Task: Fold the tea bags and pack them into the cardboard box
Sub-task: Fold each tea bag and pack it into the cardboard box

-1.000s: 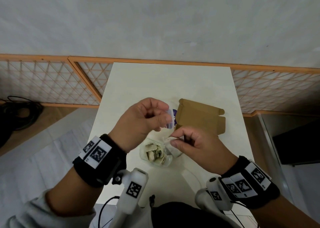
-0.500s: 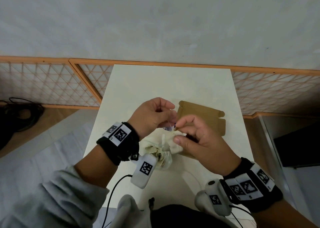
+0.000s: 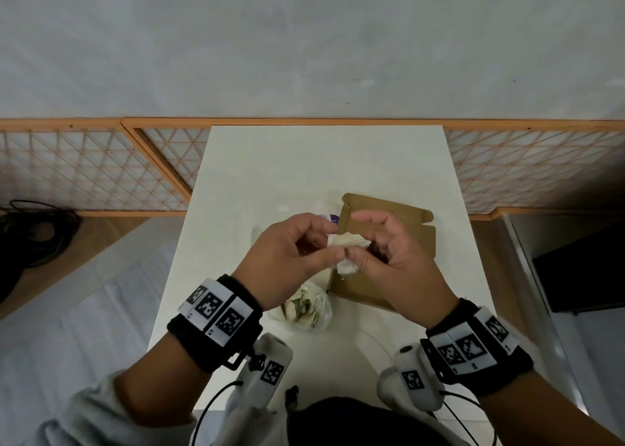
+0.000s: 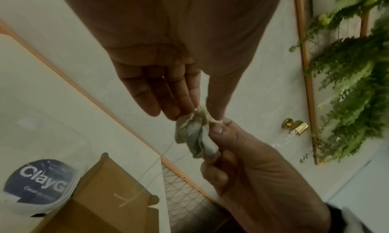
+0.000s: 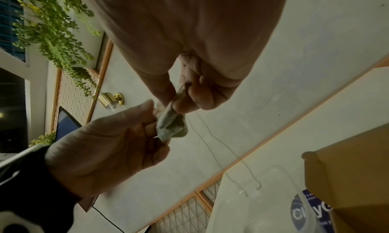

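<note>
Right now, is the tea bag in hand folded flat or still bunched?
Still bunched. The tea bag is a crumpled wad pinched between the left hand and right hand above the open cardboard box, string dangling loose.

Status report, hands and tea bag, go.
Left hand and right hand both pinch one tea bag above cardboard box. Box open. Nothing in the way.

Black wristbands (image 3: 216, 330) bearing white coded tags, white wrist cameras (image 3: 267, 368) with cables, grey sleeves (image 3: 101, 415).
</note>
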Demonstrator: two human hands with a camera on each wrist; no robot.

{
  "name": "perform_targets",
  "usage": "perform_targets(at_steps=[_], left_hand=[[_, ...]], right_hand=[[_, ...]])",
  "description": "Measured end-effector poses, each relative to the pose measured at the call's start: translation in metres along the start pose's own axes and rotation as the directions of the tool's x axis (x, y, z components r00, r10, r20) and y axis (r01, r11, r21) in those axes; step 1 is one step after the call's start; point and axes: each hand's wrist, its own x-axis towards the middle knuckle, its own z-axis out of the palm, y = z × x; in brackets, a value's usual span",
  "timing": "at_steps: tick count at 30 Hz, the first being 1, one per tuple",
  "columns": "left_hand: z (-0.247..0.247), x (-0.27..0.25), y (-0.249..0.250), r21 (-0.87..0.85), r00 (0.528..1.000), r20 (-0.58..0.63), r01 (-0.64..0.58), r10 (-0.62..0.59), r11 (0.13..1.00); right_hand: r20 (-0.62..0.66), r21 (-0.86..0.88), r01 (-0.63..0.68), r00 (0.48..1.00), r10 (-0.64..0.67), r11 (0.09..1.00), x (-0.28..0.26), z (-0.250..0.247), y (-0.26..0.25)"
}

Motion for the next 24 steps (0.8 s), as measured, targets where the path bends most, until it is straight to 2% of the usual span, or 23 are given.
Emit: perform_targets(at_steps=[8,13,16,18,22,24], left_hand=[[0.019,0.014,-0.007,-0.004,0.996,-0.05,-0.068,0.067,0.998],[0.027,0.023,-0.013,-0.05,0.995,-0.062,-0.085,0.082,0.995],[0.029,0.026,-0.019,-0.118,0.997,-0.061,-0.061,0.054,0.991],[0.031,0.028,-0.025,-0.117,0.998,-0.062,-0.037,0.03,0.992],[0.028,0.029,-0.044,-0.022,0.995,-0.066,0.07,-0.071,0.997],[0.021,0.023,-0.058,0.064,0.989,-0.085,0.123,-0.117,0.99]], right_hand=[[-0.022,-0.009,-0.04,0.999,0.04,0.999,0.002,-0.006,0.013],[-0.03,-0.135,-0.04,0.999,0.036,0.99,0.005,-0.014,0.018],[-0.06,-0.17,-0.044,0.998,0.034,0.984,0.008,-0.016,0.024],[-0.093,-0.266,-0.03,0.996,0.006,0.963,0.011,-0.019,0.03],[-0.137,-0.416,-0.103,0.989,0.05,0.903,0.016,-0.026,0.038],[-0.092,-0.488,-0.145,0.989,0.114,0.861,0.019,-0.031,0.049]])
